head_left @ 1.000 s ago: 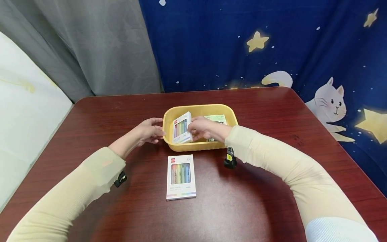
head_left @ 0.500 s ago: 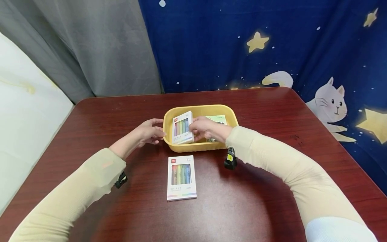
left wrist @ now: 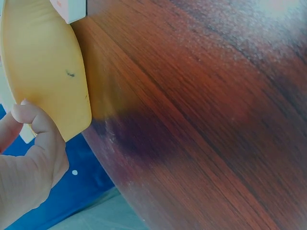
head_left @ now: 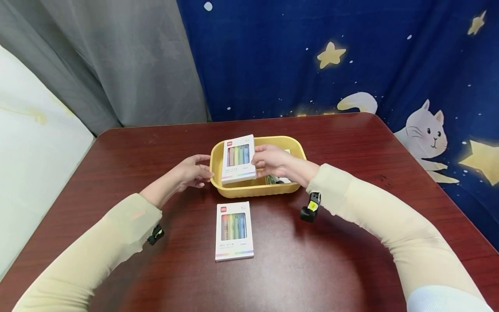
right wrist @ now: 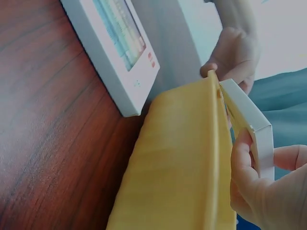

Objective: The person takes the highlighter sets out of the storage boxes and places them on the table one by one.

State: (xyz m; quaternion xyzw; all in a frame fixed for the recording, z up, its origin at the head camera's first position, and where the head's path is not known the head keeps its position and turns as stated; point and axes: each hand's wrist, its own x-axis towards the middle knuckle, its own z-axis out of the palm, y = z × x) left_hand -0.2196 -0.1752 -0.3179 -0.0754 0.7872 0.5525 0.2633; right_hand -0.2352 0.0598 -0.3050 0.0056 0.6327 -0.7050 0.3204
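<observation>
My right hand (head_left: 271, 161) pinches the right edge of a white box of highlighters (head_left: 238, 158), with thumb and fingers on opposite faces in the right wrist view. This box is tilted over the left part of a yellow plastic basket (head_left: 265, 191), its coloured pens showing through a window. At the basket's left end, my left hand (head_left: 194, 173) holds the rim between thumb and fingers. A second box of highlighters (head_left: 234, 232) lies face up on the table in front of the basket. Inside the basket, a green-and-white pack (head_left: 276, 179) is partly hidden by my right hand.
The dark red wooden table (head_left: 156, 277) has its far edge behind the basket. Beyond it hang a grey curtain (head_left: 128, 60) and a blue curtain (head_left: 265, 56) with stars and a cat. A white panel (head_left: 35, 143) stands at the left.
My right hand has raised the box of highlighters up from inside the basket and turned its face more towards the head camera. The left hand stays at the basket's rim.
</observation>
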